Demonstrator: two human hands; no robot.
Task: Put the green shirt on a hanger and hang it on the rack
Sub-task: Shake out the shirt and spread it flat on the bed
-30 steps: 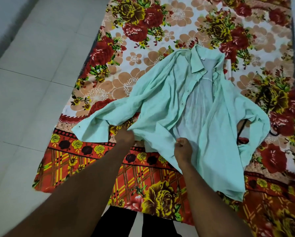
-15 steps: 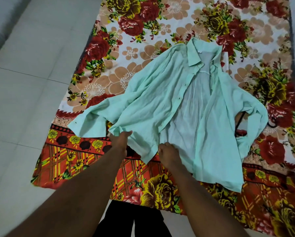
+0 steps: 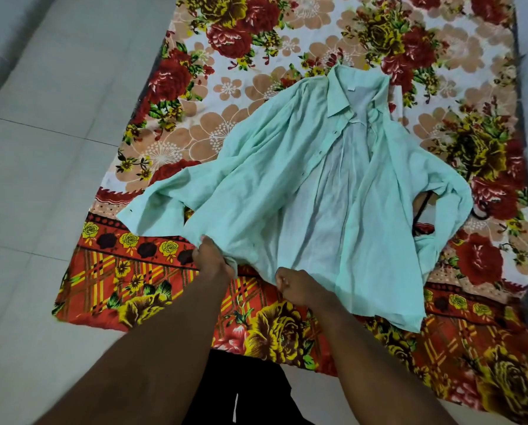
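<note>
The left hand (image 3: pixel 212 259) and right hand (image 3: pixel 296 285) clamp curled fingers on the near hem of the green shirt (image 3: pixel 287 185), spread open beyond them on a floral sheet (image 3: pixel 256 41); the hanging seems all ahead.

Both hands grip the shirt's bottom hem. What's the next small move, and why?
Likely let go with the right hand and reach for what looks like a dark hanger peeking out under the sleeve on your right. The green shirt already lies open and fairly flat, collar away from you, and the left hand can keep its grip on the hem.
</note>
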